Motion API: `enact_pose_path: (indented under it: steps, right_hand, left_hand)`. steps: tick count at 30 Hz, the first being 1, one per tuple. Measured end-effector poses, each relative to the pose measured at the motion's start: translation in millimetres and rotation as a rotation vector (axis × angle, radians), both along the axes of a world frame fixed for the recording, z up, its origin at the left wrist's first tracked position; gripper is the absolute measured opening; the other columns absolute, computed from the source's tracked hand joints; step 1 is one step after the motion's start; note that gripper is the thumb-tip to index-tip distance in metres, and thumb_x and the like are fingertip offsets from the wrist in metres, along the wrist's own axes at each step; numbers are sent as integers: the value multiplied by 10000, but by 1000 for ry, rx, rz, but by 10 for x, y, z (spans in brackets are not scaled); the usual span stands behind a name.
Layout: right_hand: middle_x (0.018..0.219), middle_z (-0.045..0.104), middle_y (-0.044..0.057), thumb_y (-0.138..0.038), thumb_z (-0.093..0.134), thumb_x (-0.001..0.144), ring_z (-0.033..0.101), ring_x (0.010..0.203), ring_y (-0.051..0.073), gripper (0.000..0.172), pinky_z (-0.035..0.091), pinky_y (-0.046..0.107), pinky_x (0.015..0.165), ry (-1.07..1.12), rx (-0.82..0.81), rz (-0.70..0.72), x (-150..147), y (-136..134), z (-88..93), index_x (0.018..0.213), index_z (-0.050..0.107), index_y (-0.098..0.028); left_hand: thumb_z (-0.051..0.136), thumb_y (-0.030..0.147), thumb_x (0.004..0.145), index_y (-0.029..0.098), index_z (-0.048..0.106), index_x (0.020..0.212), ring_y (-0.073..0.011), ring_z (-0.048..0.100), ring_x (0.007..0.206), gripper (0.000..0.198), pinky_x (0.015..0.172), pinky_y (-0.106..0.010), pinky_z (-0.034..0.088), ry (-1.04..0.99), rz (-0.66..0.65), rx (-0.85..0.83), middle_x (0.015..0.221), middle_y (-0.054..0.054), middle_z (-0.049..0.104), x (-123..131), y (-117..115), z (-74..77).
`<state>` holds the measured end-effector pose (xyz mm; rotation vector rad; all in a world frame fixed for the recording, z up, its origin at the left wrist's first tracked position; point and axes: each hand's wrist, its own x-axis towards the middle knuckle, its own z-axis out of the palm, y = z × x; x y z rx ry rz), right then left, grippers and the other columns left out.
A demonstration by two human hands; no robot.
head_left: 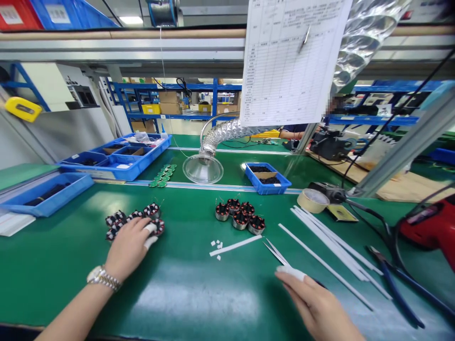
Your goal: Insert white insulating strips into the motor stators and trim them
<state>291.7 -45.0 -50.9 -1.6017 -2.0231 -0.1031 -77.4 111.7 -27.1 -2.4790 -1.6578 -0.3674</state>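
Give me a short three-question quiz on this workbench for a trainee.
1. Which hand wears the watch, left or right?
2. How many wired metal cups stand in the group at the middle of the bench?
3. True or false: the tape roll lies to the left of the blue-handled pliers.

Key: 1. Left hand. 2. Five. 3. True.

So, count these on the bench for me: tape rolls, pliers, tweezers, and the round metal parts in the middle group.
Round metal parts: 5
Tape rolls: 1
Pliers: 1
Tweezers: 1
Total: 8
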Motion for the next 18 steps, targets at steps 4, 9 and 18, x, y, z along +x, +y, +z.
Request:
enact_pose_path:
  steps: [4, 9, 18]
  right_hand:
    - [843, 659, 77, -161, 319, 863, 625, 756, 163, 322, 498, 267, 677, 1, -233, 153, -387, 415, 183, 979, 619, -189]
    - [796, 630, 51, -73, 377, 826, 581, 728, 136, 279, 447, 222, 665, -91, -328, 244, -773, 979, 214, 876, 631, -176]
    - [889, 608, 70, -6, 371, 794, 535, 832, 174, 347, 399, 243, 659, -343, -416, 232, -1136, 1147, 182, 952, 617, -191]
  left_hand:
    - [454, 251, 775, 175, 606, 991, -360, 437, 1112, 275, 877, -543, 347, -30, 143, 82, 1157, -151, 558, -83, 138, 0]
    - [456, 156, 767, 135, 516, 1137, -352, 313, 1221, 375, 981, -562, 238, -272, -107, 100, 1270, -168, 462, 531, -47, -19]
    - [486, 117, 767, 180, 598, 949, -188, 562, 908, 223, 826, -347, 468, -467, -352, -73, 934, -64, 654, 949, 0, -329]
